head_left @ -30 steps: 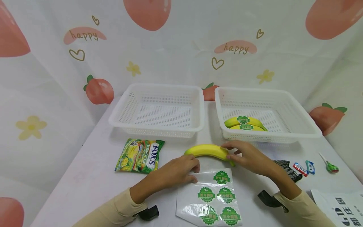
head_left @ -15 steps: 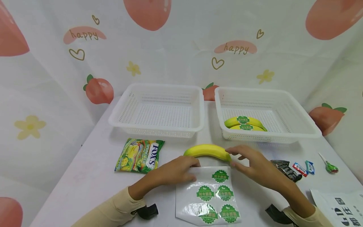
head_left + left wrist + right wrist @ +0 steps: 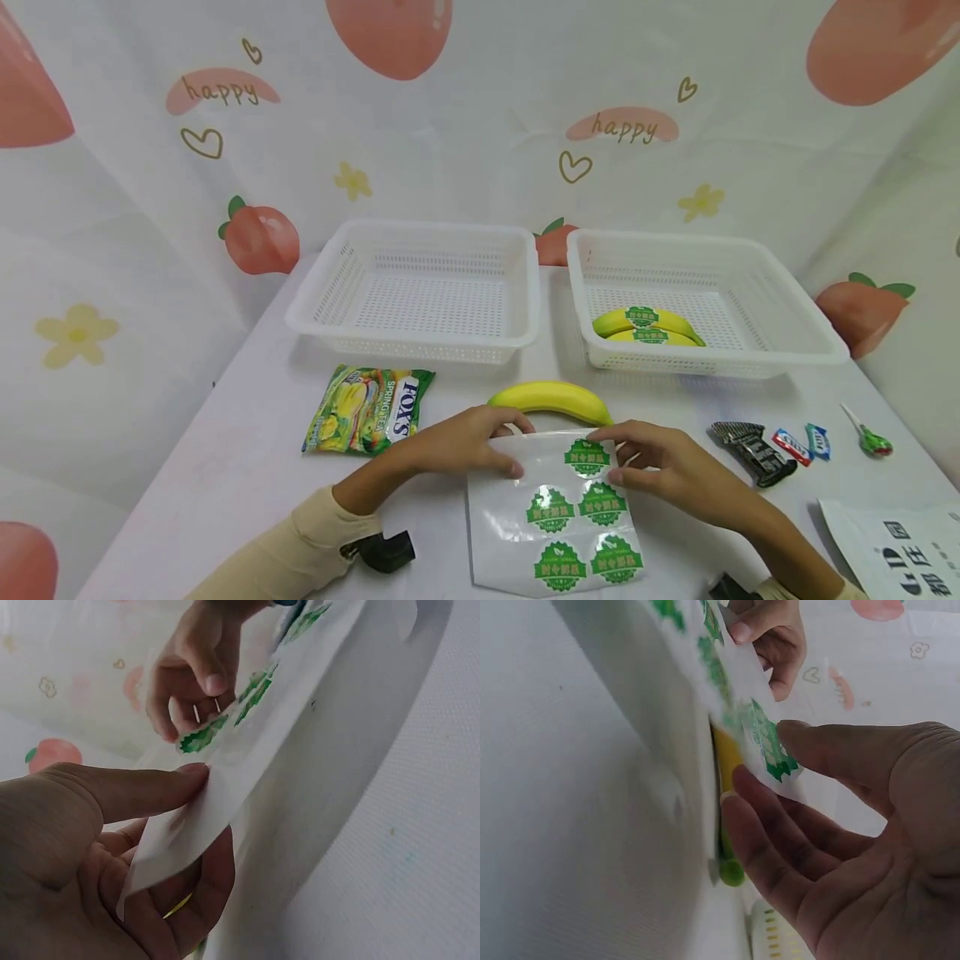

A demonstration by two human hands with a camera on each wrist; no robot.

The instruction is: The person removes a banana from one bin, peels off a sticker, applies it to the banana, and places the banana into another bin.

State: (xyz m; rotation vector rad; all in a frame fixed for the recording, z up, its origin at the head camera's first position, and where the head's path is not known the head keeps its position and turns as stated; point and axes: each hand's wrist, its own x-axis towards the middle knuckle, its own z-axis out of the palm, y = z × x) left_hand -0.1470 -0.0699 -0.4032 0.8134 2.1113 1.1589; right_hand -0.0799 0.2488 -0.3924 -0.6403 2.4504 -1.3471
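Observation:
A white sheet of round green stickers (image 3: 517, 525) lies lifted at its far edge. My left hand (image 3: 468, 446) pinches its far left corner, thumb on top and fingers beneath, as the left wrist view shows. At the far right corner my right hand (image 3: 675, 475) holds the sheet, thumb tip at the top green sticker (image 3: 769, 742) and fingers curled behind it. A yellow banana (image 3: 555, 398) without a sticker lies just beyond the sheet, partly hidden in the right wrist view.
Two white perforated baskets stand behind: the left basket (image 3: 412, 340) is bare, the right basket (image 3: 750, 360) holds stickered bananas (image 3: 660, 321). A FOX'S candy bag (image 3: 367, 410) lies left. To the right are a black wrapper (image 3: 757, 454), small wrapped candies (image 3: 793, 447), a lollipop (image 3: 873, 442) and a printed white bag (image 3: 892, 533).
My right hand has left the banana's right end and come down to the sheet's far right corner. The sheet's far edge has risen, with my left hand keeping its corner.

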